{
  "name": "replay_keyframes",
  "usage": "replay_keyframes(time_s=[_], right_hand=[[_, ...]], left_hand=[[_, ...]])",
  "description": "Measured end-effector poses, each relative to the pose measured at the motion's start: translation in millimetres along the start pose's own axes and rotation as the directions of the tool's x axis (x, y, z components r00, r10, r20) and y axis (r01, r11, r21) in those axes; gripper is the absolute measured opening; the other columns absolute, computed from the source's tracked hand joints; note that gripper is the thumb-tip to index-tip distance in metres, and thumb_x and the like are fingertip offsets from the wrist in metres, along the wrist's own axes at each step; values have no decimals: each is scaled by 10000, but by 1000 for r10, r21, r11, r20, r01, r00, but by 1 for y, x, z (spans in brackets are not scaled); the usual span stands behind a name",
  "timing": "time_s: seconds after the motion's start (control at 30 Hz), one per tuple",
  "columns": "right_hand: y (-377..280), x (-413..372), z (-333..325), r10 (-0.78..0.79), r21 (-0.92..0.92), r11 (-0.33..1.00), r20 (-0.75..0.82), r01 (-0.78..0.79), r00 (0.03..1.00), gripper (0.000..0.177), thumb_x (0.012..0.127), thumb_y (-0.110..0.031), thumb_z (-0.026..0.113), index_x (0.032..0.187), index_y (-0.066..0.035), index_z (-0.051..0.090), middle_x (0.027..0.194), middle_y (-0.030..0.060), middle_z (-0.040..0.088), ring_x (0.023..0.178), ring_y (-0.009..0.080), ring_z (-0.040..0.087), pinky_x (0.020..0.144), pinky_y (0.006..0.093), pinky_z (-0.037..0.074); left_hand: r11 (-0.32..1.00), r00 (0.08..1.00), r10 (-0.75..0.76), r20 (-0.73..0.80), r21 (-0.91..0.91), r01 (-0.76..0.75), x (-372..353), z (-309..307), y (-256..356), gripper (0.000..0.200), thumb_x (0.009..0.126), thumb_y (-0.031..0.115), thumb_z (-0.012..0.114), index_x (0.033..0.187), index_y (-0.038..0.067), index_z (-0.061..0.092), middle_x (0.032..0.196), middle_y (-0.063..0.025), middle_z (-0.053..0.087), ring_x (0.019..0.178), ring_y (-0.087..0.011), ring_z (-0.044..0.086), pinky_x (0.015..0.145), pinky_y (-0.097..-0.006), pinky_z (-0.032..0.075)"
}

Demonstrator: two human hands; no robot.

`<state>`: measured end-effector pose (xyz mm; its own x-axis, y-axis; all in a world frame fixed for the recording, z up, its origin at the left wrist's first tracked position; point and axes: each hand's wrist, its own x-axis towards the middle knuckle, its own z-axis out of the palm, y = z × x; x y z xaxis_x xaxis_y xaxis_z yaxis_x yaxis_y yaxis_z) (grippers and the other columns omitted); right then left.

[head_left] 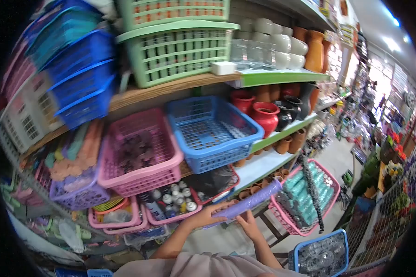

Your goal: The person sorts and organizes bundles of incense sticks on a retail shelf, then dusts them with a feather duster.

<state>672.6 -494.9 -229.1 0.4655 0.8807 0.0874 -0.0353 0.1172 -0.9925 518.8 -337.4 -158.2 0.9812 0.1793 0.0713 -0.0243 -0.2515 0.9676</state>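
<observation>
A long, narrow lilac bundle (pixel 256 199), its surface crinkled and shiny, slants across the front of my body. My left hand (pixel 212 213) grips its lower left end. Under its middle, my right hand (pixel 248 224) is closed on it from below. Just past the bundle's upper right end stands a pink basket (pixel 282 220) holding several teal wrapped bundles (pixel 305 196) and some grey ones. A dark speckled strand (pixel 313 196) hangs down in front of that basket.
Shelves at left hold an empty-looking blue basket (pixel 203 152), a pink basket (pixel 141 180) with dark pieces, and a pink tray (pixel 171 217) of bottles. Red vases (pixel 265 119) stand further right. A blue-rimmed basket (pixel 344 251) of clear containers sits low right, near a wire rack (pixel 379 240).
</observation>
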Motion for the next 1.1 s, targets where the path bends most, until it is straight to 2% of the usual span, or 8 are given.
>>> replay_keyframes(time_s=[0.2,0.43,0.5,0.6,0.8,0.9,1.0,1.1], right_hand=[[-11,-12,103,31,63,997,135,-40,990,188,932,-138,548,1053,-4,500,760,48,576,693,139,582,631,269,472],[-54,-32,243,-45,226,973,340,-35,939,163,905,-82,575,998,10,478,718,59,561,616,165,593,555,293,500],[-71,-32,279,-81,235,972,360,-6,929,196,898,-72,582,1043,12,480,753,57,566,617,155,596,560,289,511],[-91,-31,330,-136,225,974,428,40,893,257,893,-74,594,1101,10,467,855,68,585,693,139,610,582,287,538],[-106,-40,410,-233,367,930,624,-16,746,474,914,-76,563,1319,-33,321,1061,121,575,821,151,606,684,264,516],[-104,-47,426,-289,240,956,708,166,644,429,905,-88,590,1281,-32,390,1110,84,578,808,105,583,687,240,484],[-93,-50,429,-211,168,977,770,127,602,298,922,-109,574,1192,-19,486,1066,69,597,833,104,596,703,237,481],[-88,-56,425,-130,99,992,797,84,591,221,934,-131,573,1113,-4,550,1010,47,621,887,93,588,734,238,476]], left_hand=[[999,990,-43,-136,-12,41,-140,-31,-5,609,860,212,671,1395,82,410,1381,-64,454,1212,-160,453,1035,-340,354],[998,922,-66,-381,-26,61,-299,-44,13,716,824,212,718,1410,30,350,1375,-96,438,1220,-155,434,1045,-333,332],[990,877,-76,-474,66,121,-338,-46,13,691,823,253,721,1395,50,389,1280,-85,520,1156,-157,485,978,-318,395],[970,795,-234,-559,-190,152,-380,-47,30,669,859,251,686,1395,17,361,1203,-99,557,996,-133,566,868,-280,462],[992,570,-101,-815,-130,-10,-433,-54,37,590,917,183,597,1412,22,320,1136,-63,555,901,-111,565,774,-268,480],[991,448,-86,-890,-123,-54,-454,-60,53,580,931,171,556,1428,21,296,1170,-68,531,951,-120,544,798,-277,475],[994,317,105,-943,109,-3,-467,-73,80,518,922,82,485,1405,-8,318,1120,-63,548,937,-112,532,831,-271,448],[997,294,41,-955,18,-80,-472,-87,118,499,920,82,484,1387,-24,344,1151,-77,553,999,-131,529,892,-281,427]])
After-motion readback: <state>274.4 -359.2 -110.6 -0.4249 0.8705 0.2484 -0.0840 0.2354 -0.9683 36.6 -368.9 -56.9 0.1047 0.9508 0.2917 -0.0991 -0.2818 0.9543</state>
